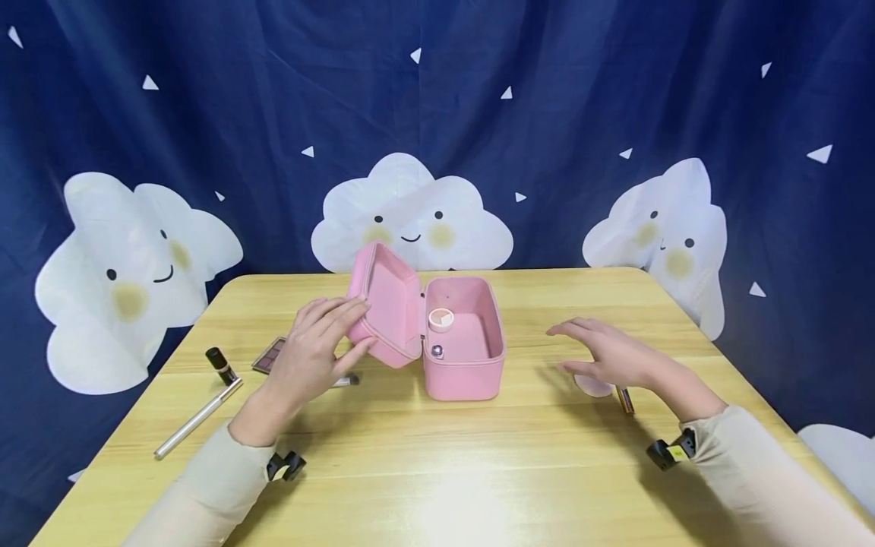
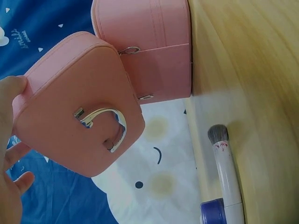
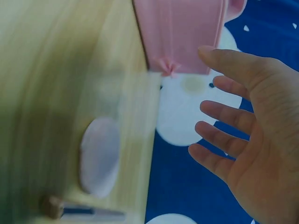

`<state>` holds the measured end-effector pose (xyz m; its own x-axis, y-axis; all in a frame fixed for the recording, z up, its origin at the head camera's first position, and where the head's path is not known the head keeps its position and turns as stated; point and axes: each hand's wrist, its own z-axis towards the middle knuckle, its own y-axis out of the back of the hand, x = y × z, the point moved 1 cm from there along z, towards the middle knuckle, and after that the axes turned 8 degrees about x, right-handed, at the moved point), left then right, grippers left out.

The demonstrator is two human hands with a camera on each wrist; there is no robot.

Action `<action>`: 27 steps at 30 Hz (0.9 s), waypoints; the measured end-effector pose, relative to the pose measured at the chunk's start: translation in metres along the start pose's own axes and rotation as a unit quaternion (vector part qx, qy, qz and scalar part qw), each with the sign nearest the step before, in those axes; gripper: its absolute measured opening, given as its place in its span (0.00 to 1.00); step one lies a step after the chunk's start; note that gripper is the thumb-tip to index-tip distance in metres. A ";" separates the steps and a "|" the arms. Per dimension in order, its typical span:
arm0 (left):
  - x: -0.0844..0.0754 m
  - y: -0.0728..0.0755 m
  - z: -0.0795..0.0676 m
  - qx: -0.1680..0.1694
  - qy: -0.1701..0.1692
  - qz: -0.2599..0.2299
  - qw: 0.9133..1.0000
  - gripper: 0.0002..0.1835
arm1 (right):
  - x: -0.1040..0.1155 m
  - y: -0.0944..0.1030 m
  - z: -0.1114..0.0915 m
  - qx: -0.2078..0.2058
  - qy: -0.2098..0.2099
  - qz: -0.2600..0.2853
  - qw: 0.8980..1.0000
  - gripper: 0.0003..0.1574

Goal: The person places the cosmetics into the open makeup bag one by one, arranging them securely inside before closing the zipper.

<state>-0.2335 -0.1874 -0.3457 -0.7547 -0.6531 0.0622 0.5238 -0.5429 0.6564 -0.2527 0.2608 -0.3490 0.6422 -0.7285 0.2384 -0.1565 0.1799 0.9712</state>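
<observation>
A pink vanity case [image 1: 465, 377] stands on the table with its lid [image 1: 395, 304] tilted open to the left. My left hand [image 1: 307, 349] holds the lid by its outer near corner, thumb at the near side and fingers over the rim. Inside the case lie a round white compact [image 1: 440, 320] and a small silver-capped item [image 1: 437, 352]. Over the table right of the case hovers my right hand [image 1: 608, 353], fingers spread and holding nothing. A pale oval puff [image 3: 100, 157] lies below it, beside a small dark tube [image 1: 625, 399].
Left of the case lie an eyeshadow palette [image 1: 268, 355], partly covered by my left hand, and a makeup brush [image 2: 226, 172]. Farther left are a black-capped tube [image 1: 220, 365] and a slim silver stick [image 1: 198, 419]. A blue cloud-print curtain [image 1: 547, 144] hangs behind the table.
</observation>
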 end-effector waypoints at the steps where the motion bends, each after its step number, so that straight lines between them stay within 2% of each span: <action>1: 0.000 0.000 0.000 0.001 0.002 0.000 1.000 0.28 | -0.003 -0.002 -0.003 0.000 -0.001 0.002 1.000 0.32; 6: 0.000 -0.001 -0.001 -0.004 0.001 0.000 1.000 0.28 | -0.015 -0.012 -0.016 -0.003 0.006 0.006 1.000 0.32; 13: 0.000 -0.002 -0.002 -0.013 -0.005 0.000 1.000 0.27 | -0.026 -0.028 -0.024 -0.006 0.018 -0.011 1.000 0.34; 20: 0.000 -0.002 -0.002 -0.023 -0.010 -0.003 1.000 0.27 | -0.032 -0.036 -0.034 0.038 -0.013 -0.024 0.999 0.36; 23: 0.000 -0.003 -0.001 -0.024 -0.009 -0.005 1.000 0.27 | -0.034 -0.039 -0.037 0.049 -0.012 -0.028 0.998 0.34; 27: -0.001 -0.003 -0.001 -0.027 -0.009 -0.009 1.000 0.26 | -0.036 -0.041 -0.036 0.042 0.002 -0.036 0.998 0.29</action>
<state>-0.2344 -0.1858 -0.3485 -0.7712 -0.6333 0.0650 0.5302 -0.5825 0.6161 -0.2419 0.3035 -0.3972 0.6572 -0.7346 0.1688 -0.1729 0.0710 0.9824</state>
